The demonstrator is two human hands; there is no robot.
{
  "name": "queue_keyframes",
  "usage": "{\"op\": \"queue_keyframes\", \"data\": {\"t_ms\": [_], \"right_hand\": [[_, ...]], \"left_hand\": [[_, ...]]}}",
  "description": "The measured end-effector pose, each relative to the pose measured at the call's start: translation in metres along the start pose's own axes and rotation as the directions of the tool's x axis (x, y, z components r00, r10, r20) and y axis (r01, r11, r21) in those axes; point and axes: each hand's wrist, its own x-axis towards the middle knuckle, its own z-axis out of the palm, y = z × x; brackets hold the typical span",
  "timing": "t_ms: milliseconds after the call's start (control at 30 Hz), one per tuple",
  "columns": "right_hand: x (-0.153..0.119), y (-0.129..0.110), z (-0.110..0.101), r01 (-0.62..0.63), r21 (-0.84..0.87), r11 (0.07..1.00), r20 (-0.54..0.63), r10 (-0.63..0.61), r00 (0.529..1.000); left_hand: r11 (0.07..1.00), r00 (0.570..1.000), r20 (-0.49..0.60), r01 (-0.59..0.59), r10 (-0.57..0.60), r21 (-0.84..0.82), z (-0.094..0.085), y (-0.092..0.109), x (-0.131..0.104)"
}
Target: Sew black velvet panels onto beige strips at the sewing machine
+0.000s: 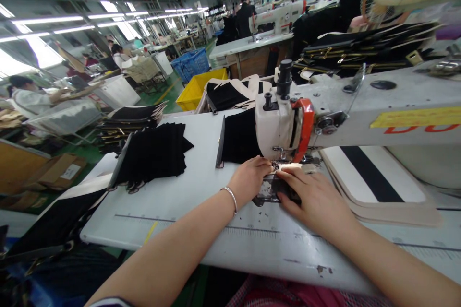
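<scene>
Both my hands meet at the presser foot of a white sewing machine (283, 156) with an orange guard. A black fabric panel (239, 136), with a dark grey strip along its left edge, lies behind my left hand and runs under the machine head. My left hand (250, 180) has its fingers closed together at the panel's near edge, beside the foot. A small pale piece (290, 166) shows brightly lit under the foot. My right hand (315, 196) lies with extended fingers against this piece, thumb apart over the worn metal plate. My fingertips partly hide the stitching spot.
Stacked black panels (154, 156) lie on the left of the white table (201, 206). Pale pieces with a black stripe (374, 177) sit under the machine arm. Behind are a yellow crate (201, 87), blue baskets (190, 63) and piled zippered pieces (367, 53). Other people work farther off.
</scene>
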Motion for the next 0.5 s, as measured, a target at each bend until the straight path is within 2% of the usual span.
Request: {"op": "queue_keyframes", "data": {"t_ms": [233,333,400,467,500], "right_hand": [[0.001,0.000,0.002,0.016,-0.009,1.000,-0.021,-0.016,1.000],[0.000,0.000,0.002,0.033,-0.012,0.999,-0.037,-0.033,0.999],[-0.002,0.001,0.003,0.042,-0.011,0.999,-0.046,-0.042,0.998],[-0.003,0.003,0.005,0.041,-0.010,0.999,-0.056,-0.042,0.998],[-0.003,0.005,0.007,0.038,-0.011,0.999,-0.061,-0.039,0.997]], "left_hand": [[0.999,1.000,-0.001,0.011,-0.011,-0.044,0.002,0.000,0.000],[0.988,0.999,-0.026,0.040,-0.045,-0.151,0.000,0.002,-0.002],[0.965,0.997,-0.023,0.066,-0.074,-0.253,-0.008,-0.003,-0.003],[0.941,0.979,-0.063,0.170,-0.196,-0.291,-0.021,-0.018,-0.003],[0.919,0.942,-0.111,0.274,-0.316,-0.285,-0.028,-0.030,-0.001]]}}
